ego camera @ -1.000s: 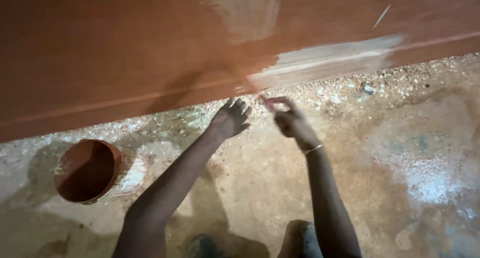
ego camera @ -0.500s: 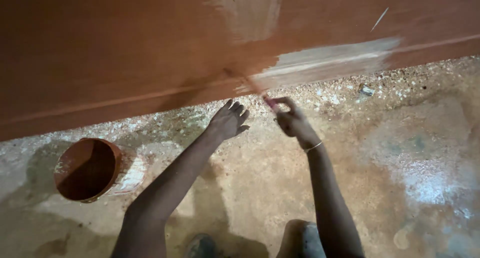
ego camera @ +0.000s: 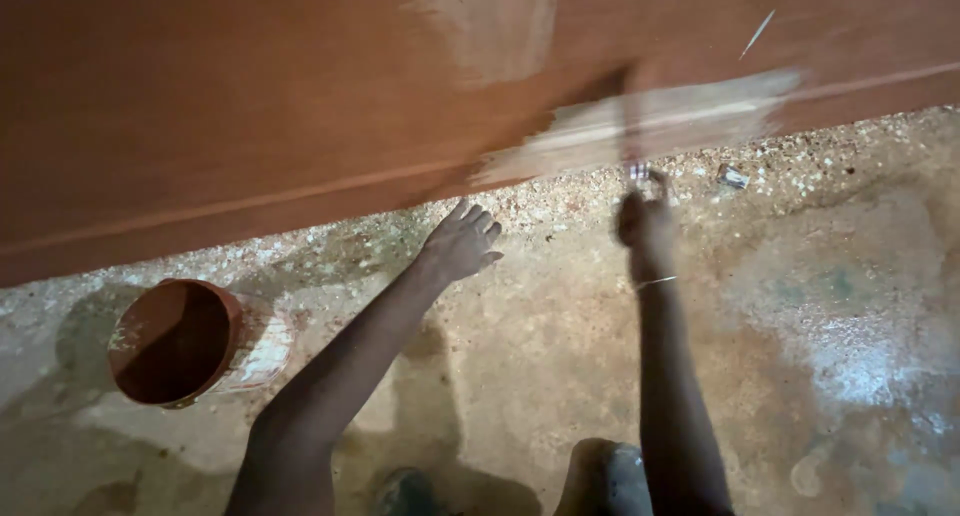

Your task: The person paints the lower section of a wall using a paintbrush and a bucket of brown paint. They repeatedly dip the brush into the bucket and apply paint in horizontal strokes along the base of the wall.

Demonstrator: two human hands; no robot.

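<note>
Gripping thin brush (ego camera: 630,126), right hand (ego camera: 645,221)

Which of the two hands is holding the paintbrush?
The right hand holds the paintbrush, its bristles up against the brown wall. The left hand holds nothing; its fingers are spread flat on the floor.

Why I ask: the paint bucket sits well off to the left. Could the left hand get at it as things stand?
Probably yes. The left hand rests flat on the floor, holding nothing, and only bare floor lies between it and the bucket.
</note>
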